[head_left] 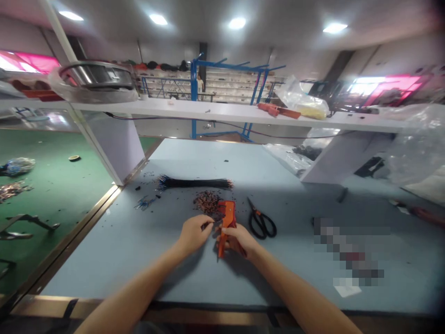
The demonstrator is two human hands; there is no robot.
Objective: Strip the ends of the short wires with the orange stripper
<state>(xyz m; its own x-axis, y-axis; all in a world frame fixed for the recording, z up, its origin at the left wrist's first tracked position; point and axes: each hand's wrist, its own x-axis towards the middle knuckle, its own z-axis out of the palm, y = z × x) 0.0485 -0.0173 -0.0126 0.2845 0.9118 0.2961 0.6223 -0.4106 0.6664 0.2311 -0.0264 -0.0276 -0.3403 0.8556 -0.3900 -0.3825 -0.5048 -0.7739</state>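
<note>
My right hand [238, 239] is wrapped around an orange wire stripper [228, 213], its head pointing away from me. Close to its left side, my left hand [198, 232] pinches what looks like a thin dark wire [213, 221], mostly hidden by the fingertips. Just beyond both hands lies a loose pile of short copper-and-black wire pieces [206, 201]. Behind that pile, a long bundle of black wires [196, 183] with bare ends stretches across the table. Black-handled scissors [261, 222] lie to the right of the stripper.
A few blue-tipped wire bits [144, 202] lie left on the blue table [114, 260]. A white shelf [215, 109] spans the back, bearing a metal basin [99, 76] and an orange tool [278, 111]. Plastic bags [417, 144] stand at right; a blurred-out item [347, 250] lies nearer.
</note>
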